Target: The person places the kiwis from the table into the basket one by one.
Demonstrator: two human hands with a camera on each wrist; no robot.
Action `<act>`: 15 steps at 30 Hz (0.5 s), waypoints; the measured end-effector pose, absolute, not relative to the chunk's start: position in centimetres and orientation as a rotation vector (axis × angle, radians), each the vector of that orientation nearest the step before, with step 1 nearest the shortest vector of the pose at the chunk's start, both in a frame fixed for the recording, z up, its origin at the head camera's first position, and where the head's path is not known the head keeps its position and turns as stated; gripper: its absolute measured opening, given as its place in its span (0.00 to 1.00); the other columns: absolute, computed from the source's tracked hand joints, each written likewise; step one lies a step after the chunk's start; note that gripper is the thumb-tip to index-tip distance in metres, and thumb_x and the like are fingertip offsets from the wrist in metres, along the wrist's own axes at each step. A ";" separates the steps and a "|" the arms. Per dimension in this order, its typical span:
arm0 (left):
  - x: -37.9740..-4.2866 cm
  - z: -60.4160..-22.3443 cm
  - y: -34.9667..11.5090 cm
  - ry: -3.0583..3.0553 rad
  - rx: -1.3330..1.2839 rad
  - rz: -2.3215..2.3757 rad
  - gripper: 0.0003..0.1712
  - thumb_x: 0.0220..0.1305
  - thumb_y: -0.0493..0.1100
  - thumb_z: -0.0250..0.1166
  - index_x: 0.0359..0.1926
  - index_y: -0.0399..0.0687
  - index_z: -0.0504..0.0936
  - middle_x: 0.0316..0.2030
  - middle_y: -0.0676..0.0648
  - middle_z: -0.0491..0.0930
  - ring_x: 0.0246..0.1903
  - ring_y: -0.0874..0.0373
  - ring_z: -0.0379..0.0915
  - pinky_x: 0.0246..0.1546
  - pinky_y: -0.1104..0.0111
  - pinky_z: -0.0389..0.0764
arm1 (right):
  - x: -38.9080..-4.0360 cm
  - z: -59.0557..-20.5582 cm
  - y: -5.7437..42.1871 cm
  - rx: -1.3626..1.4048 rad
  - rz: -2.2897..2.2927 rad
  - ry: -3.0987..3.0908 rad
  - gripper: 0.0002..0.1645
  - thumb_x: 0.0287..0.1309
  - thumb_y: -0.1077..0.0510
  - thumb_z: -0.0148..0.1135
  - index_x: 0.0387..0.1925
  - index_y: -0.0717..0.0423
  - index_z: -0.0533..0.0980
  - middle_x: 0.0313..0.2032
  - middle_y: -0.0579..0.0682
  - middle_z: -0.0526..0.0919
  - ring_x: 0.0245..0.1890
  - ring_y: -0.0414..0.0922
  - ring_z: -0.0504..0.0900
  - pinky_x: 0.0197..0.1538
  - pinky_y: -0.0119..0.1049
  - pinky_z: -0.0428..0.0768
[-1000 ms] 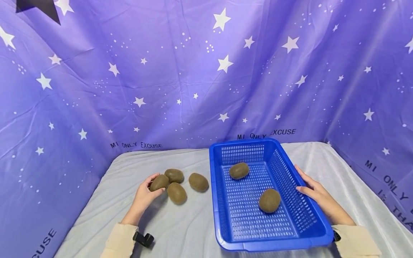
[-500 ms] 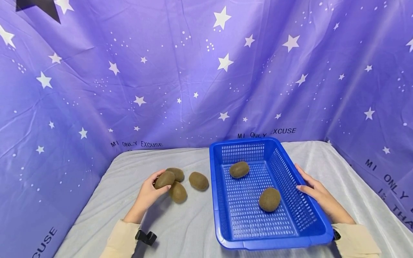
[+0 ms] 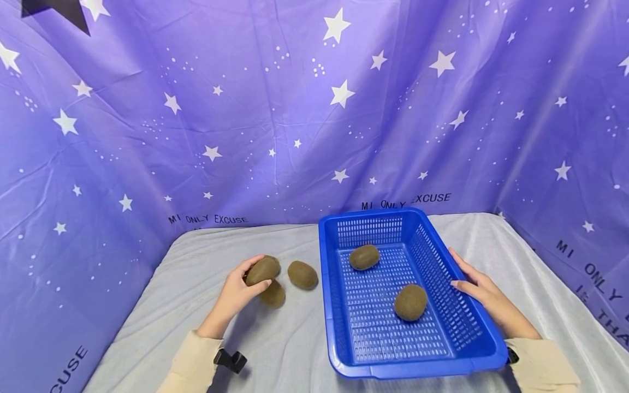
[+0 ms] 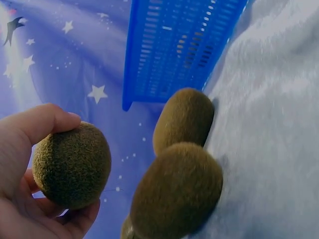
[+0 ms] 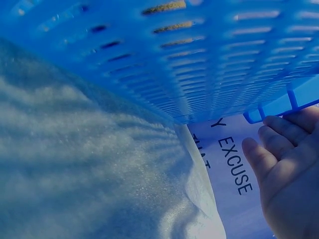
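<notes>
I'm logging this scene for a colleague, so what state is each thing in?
Blue basket: upright, open-topped
Two kiwis inside it: unpeeled, lying apart
Gray cloth: spread out, slightly wrinkled
Three loose kiwis: unpeeled, lying on the cloth
Left hand: fingers curled, gripping
Held kiwi: unpeeled, off the cloth
Right hand: thumb over the basket's rim
Purple backdrop: hanging, creased

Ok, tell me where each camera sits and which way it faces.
Head: worn on the head, looking forward and down over the blue basket; left hand, right hand and sleeves show.
Left wrist: on that wrist, facing the held kiwi and basket's outside; left fingers show.
Right wrist: on that wrist, facing the basket's outer side and pale cloth; right fingers show.
Shared: head and left wrist both show the held kiwi.
</notes>
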State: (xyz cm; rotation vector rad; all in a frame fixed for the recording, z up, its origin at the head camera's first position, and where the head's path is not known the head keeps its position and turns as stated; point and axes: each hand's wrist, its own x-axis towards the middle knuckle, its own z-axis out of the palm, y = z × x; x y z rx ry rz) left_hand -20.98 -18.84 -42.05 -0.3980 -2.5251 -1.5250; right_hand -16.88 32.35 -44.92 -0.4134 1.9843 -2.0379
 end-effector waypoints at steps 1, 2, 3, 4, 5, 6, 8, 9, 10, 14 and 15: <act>-20.7 -41.6 -18.5 -2.531 -0.408 -1.531 0.34 0.49 0.32 0.70 0.60 0.35 0.72 0.50 0.36 0.77 0.42 0.52 0.73 0.42 0.69 0.75 | -16.9 -44.9 32.3 -0.412 -2.039 1.981 0.38 0.72 0.58 0.39 0.73 0.35 0.34 0.59 0.34 0.61 0.48 0.50 0.79 0.42 0.58 0.79; -20.5 -41.2 -18.1 -2.532 -0.423 -1.538 0.33 0.49 0.31 0.70 0.59 0.34 0.72 0.51 0.36 0.77 0.43 0.51 0.73 0.41 0.69 0.75 | -16.9 -44.9 32.3 -0.413 -2.044 1.970 0.38 0.72 0.59 0.39 0.73 0.34 0.34 0.59 0.34 0.61 0.49 0.50 0.79 0.42 0.59 0.78; -20.5 -41.1 -17.9 -2.535 -0.433 -1.540 0.33 0.49 0.31 0.70 0.59 0.34 0.72 0.52 0.36 0.76 0.43 0.51 0.73 0.41 0.69 0.75 | -16.9 -44.9 32.3 -0.416 -2.048 1.959 0.38 0.72 0.59 0.38 0.73 0.33 0.35 0.59 0.34 0.61 0.49 0.51 0.79 0.42 0.59 0.78; -20.4 -41.1 -17.7 -2.539 -0.447 -1.536 0.33 0.49 0.31 0.70 0.59 0.35 0.72 0.52 0.36 0.76 0.42 0.51 0.73 0.41 0.70 0.75 | -16.9 -44.9 32.3 -0.423 -2.055 1.947 0.38 0.72 0.59 0.38 0.73 0.33 0.35 0.59 0.34 0.62 0.48 0.51 0.79 0.42 0.59 0.78; -20.4 -41.1 -17.5 -2.542 -0.457 -1.531 0.33 0.49 0.31 0.70 0.59 0.35 0.73 0.52 0.36 0.76 0.42 0.51 0.73 0.41 0.70 0.75 | -16.9 -44.9 32.3 -0.429 -2.062 1.929 0.38 0.72 0.59 0.38 0.73 0.33 0.35 0.59 0.34 0.62 0.48 0.51 0.79 0.42 0.60 0.78; -20.4 -41.0 -17.4 -2.546 -0.463 -1.525 0.33 0.49 0.31 0.70 0.59 0.36 0.73 0.52 0.36 0.75 0.42 0.52 0.73 0.41 0.70 0.75 | -16.9 -45.0 32.3 -0.435 -2.069 1.906 0.38 0.72 0.60 0.37 0.73 0.32 0.35 0.59 0.34 0.63 0.49 0.52 0.79 0.42 0.61 0.78; -20.4 -41.0 -17.1 -2.552 -0.477 -1.520 0.33 0.49 0.31 0.70 0.59 0.37 0.73 0.53 0.36 0.75 0.42 0.53 0.73 0.41 0.70 0.75 | -16.9 -45.0 32.3 -0.439 -2.080 1.877 0.38 0.72 0.60 0.37 0.73 0.31 0.35 0.59 0.34 0.64 0.49 0.53 0.79 0.42 0.61 0.77; -20.4 -41.0 -16.9 -2.553 -0.485 -1.519 0.33 0.48 0.31 0.70 0.59 0.36 0.73 0.53 0.36 0.75 0.41 0.53 0.73 0.41 0.70 0.75 | -16.9 -45.0 32.3 -0.438 -2.080 1.877 0.38 0.72 0.60 0.37 0.73 0.32 0.35 0.59 0.34 0.64 0.48 0.52 0.79 0.42 0.61 0.77; -20.3 -41.0 -16.7 -2.556 -0.493 -1.524 0.33 0.48 0.31 0.70 0.59 0.36 0.73 0.53 0.37 0.75 0.41 0.54 0.73 0.40 0.70 0.75 | -16.9 -45.0 32.3 -0.436 -2.078 1.886 0.38 0.72 0.60 0.37 0.73 0.32 0.34 0.59 0.34 0.64 0.48 0.52 0.79 0.42 0.61 0.78; -20.1 -40.6 -16.0 -2.558 -0.526 -1.561 0.34 0.47 0.29 0.70 0.59 0.34 0.73 0.52 0.36 0.75 0.40 0.55 0.73 0.38 0.70 0.75 | -16.9 -44.9 32.4 -0.407 -2.057 1.940 0.38 0.72 0.59 0.38 0.73 0.33 0.34 0.59 0.34 0.62 0.48 0.52 0.79 0.42 0.59 0.78; -20.1 -40.5 -15.8 -2.560 -0.533 -1.565 0.34 0.48 0.29 0.70 0.59 0.34 0.72 0.52 0.36 0.75 0.40 0.55 0.73 0.38 0.71 0.75 | -16.9 -44.9 32.4 -0.396 -2.050 1.960 0.38 0.72 0.58 0.39 0.73 0.34 0.34 0.59 0.34 0.62 0.48 0.52 0.79 0.42 0.59 0.78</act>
